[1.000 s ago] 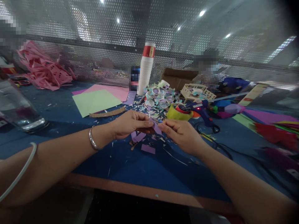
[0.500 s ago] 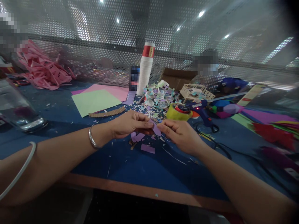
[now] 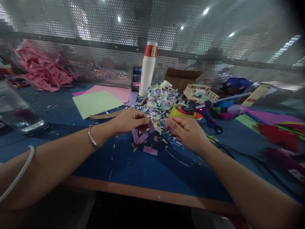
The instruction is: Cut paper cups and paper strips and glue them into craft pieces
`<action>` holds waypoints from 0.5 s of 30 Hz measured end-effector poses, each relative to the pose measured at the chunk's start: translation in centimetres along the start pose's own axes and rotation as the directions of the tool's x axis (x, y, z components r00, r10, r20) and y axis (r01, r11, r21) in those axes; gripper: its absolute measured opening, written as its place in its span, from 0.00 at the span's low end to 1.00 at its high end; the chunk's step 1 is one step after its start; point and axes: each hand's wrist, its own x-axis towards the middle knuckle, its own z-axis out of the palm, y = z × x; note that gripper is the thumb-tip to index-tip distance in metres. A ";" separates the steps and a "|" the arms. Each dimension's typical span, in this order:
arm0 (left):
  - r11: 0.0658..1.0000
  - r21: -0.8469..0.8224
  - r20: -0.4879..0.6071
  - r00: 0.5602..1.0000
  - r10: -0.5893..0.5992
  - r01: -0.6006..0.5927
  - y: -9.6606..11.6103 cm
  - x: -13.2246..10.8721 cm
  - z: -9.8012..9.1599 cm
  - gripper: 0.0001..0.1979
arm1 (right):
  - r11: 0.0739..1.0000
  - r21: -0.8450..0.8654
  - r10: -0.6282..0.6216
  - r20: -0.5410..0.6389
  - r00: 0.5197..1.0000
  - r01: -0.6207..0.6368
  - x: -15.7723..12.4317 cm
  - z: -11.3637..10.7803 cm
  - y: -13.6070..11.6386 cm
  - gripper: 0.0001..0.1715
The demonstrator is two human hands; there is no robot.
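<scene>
My left hand (image 3: 130,121) is closed in a pinch on a small purple paper piece (image 3: 151,126), held just above the blue table (image 3: 143,168). My right hand (image 3: 187,131) is to its right, apart from the piece. Its fingers are curled together near a tiny blue scrap (image 3: 163,123), and I cannot make out what they hold. Under the hands lie purple paper strips (image 3: 139,137) and a purple rectangle (image 3: 150,150) among scattered paper scraps.
Behind the hands are a yellow tape roll (image 3: 177,112), a blue glue gun (image 3: 206,114) with its cable, a stack of paper cups (image 3: 148,68), green paper (image 3: 96,103) and a cardboard strip (image 3: 107,115). A glass jar (image 3: 16,111) stands left. A perforated screen closes off the back.
Both hands held the purple piece together. The right hand has now come off it, the left hand keeps it, and both hands have moved slightly away from me.
</scene>
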 end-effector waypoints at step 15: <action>0.657 0.737 0.037 0.981 0.191 -0.156 0.8 -1.7 0.3 0.16 | 0.991 -0.136 -0.022 -0.020 1.000 0.019 -0.1 -0.1 -0.3 0.30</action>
